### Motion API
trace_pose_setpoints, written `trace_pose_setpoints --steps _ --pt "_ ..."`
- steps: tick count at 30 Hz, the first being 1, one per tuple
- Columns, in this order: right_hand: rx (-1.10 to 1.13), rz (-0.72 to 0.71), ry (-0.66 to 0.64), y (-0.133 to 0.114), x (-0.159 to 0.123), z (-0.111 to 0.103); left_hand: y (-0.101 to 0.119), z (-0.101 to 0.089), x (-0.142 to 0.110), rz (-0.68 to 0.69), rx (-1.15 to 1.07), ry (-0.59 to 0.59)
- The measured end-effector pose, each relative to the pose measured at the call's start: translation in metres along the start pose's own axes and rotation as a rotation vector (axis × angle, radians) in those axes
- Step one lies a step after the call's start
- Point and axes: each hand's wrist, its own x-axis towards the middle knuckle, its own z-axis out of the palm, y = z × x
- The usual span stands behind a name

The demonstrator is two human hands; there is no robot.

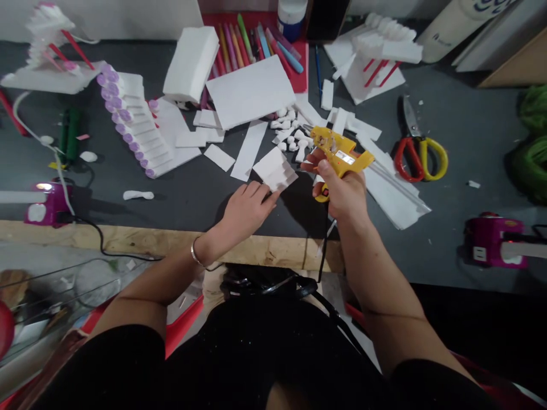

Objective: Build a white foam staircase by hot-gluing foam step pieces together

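Note:
My right hand [342, 191] grips a yellow glue gun [337, 152], its nozzle pointing left toward a small white foam staircase piece [274, 169] on the dark table. My left hand [247, 209] rests beside that piece, fingertips touching its near edge, fingers loosely curled. Small white foam bits [290, 134] lie just behind the gun's tip. The gun's black cord hangs down over the table's wooden front edge.
A larger foam staircase with purple caps [132, 125] stands at left. Foam sheets [250, 91], a foam block [191, 62], coloured markers on a red tray [252, 42], red-and-yellow scissors [416, 151], two purple devices [47, 202] [496, 239] and green yarn [532, 142] lie around.

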Motion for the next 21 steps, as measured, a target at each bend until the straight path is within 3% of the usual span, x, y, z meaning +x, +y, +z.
trace_pose_setpoints --steps 8,21 --pt "-0.006 0.003 0.013 -0.004 0.001 -0.002 -0.007 -0.003 -0.005 -0.077 -0.132 -0.016" --pt "0.053 0.018 0.026 -0.005 -0.001 -0.003 -0.013 0.009 -0.016 -0.073 -0.145 -0.021"
